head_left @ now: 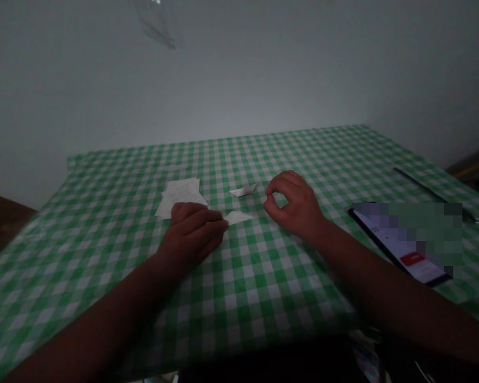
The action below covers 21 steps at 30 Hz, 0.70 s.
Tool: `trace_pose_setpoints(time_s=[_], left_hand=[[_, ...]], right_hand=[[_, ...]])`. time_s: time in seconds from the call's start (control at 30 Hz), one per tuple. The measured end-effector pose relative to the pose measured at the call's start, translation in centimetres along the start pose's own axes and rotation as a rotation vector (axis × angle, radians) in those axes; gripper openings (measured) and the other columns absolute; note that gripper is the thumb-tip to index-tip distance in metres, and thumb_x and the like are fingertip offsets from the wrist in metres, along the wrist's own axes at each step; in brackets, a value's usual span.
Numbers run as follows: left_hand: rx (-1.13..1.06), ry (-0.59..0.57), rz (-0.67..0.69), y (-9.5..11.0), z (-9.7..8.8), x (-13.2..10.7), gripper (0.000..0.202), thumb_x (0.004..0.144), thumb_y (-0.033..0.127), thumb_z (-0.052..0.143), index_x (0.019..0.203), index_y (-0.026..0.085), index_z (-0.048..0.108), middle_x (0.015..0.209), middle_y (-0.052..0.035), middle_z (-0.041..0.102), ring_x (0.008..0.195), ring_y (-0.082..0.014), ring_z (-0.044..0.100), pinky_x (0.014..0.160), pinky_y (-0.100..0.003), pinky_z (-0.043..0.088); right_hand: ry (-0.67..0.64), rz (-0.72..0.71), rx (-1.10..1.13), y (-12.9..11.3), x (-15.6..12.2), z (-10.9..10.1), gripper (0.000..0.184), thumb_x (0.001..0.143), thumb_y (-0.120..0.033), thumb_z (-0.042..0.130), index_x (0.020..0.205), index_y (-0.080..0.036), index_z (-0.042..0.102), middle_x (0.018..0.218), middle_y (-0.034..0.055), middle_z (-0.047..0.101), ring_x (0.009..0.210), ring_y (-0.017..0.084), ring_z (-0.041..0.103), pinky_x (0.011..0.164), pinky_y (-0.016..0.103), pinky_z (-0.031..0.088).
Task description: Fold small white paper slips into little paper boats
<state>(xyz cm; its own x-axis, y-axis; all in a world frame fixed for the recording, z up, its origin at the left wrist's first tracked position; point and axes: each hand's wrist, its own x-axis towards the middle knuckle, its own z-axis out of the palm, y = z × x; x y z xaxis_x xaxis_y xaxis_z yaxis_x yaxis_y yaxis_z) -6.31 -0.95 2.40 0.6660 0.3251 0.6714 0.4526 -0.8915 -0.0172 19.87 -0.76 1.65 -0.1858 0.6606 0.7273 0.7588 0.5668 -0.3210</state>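
Both forearms ran out of frame at the lower edges, above dim, unreadable shapes below the checked tablecloth (259,298). Pixelation covered much of the phone (395,250). The left hand (193,234) had its fingers pressed together, hiding one end of a white paper scrap (238,217); whether they gripped it could not be told. The right hand (297,205) curled thumb and forefinger into a ring, their contact unclear. Farther off lay a folded paper (243,190) and overlapping sheets (181,192), print illegible.
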Motion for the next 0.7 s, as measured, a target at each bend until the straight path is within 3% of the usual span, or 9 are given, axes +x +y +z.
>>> trace_pose_setpoints(time_s=[0.13, 0.27, 0.37, 0.5, 0.7], left_hand=[[-0.132, -0.268, 0.087, -0.9, 1.1, -0.2, 0.012, 0.095, 0.021, 0.057, 0.102, 0.024, 0.067, 0.105, -0.0022, 0.073, 0.095, -0.0196, 0.062, 0.083, -0.038, 0.042], [-0.223, -0.512, 0.066, -1.0, 1.3, -0.1, 0.018, 0.091, 0.015, 0.055, 0.102, 0.023, 0.067, 0.117, -0.0033, 0.07, 0.109, -0.0201, 0.061, 0.092, -0.038, 0.039], [-0.303, -0.577, 0.017, -0.9, 0.9, 0.0, 0.026, 0.084, 0.01, 0.055, 0.104, 0.022, 0.065, 0.12, -0.0038, 0.068, 0.113, -0.0202, 0.061, 0.096, -0.038, 0.038], [-0.313, -0.618, -0.027, -0.6, 0.7, 0.2, 0.025, 0.086, 0.015, 0.052, 0.106, 0.022, 0.064, 0.118, -0.0051, 0.068, 0.112, -0.0217, 0.06, 0.097, -0.04, 0.036], [-0.207, -0.618, 0.003, 0.0, 1.4, 0.0, 0.04, 0.09, 0.022, 0.054, 0.129, 0.028, 0.057, 0.122, -0.0059, 0.064, 0.11, -0.0251, 0.056, 0.092, -0.043, 0.034]], right_hand=[[-0.067, -0.014, 0.075, 0.0, 0.1, -0.3, 0.012, 0.078, -0.01, 0.052, 0.081, -0.02, 0.057, 0.081, 0.0037, 0.063, 0.082, 0.021, 0.059, 0.078, 0.037, 0.046], [-0.332, -0.149, 0.202, 0.2, 0.2, -0.5, 0.017, 0.083, -0.009, 0.051, 0.09, -0.019, 0.063, 0.089, 0.0054, 0.066, 0.089, 0.02, 0.06, 0.083, 0.037, 0.048], [-0.543, -0.206, 0.275, 0.2, 0.1, -0.5, 0.018, 0.084, -0.008, 0.052, 0.093, -0.016, 0.066, 0.091, 0.0068, 0.068, 0.093, 0.02, 0.061, 0.086, 0.036, 0.048], [-0.746, -0.222, 0.309, 0.0, -0.1, -0.1, 0.013, 0.087, -0.013, 0.058, 0.092, -0.018, 0.069, 0.093, 0.0049, 0.069, 0.092, 0.018, 0.062, 0.09, 0.036, 0.046], [-0.792, -0.208, 0.3, 0.4, -0.5, 0.4, 0.008, 0.088, -0.019, 0.063, 0.092, -0.019, 0.07, 0.097, 0.0042, 0.066, 0.094, 0.018, 0.061, 0.092, 0.037, 0.044]])
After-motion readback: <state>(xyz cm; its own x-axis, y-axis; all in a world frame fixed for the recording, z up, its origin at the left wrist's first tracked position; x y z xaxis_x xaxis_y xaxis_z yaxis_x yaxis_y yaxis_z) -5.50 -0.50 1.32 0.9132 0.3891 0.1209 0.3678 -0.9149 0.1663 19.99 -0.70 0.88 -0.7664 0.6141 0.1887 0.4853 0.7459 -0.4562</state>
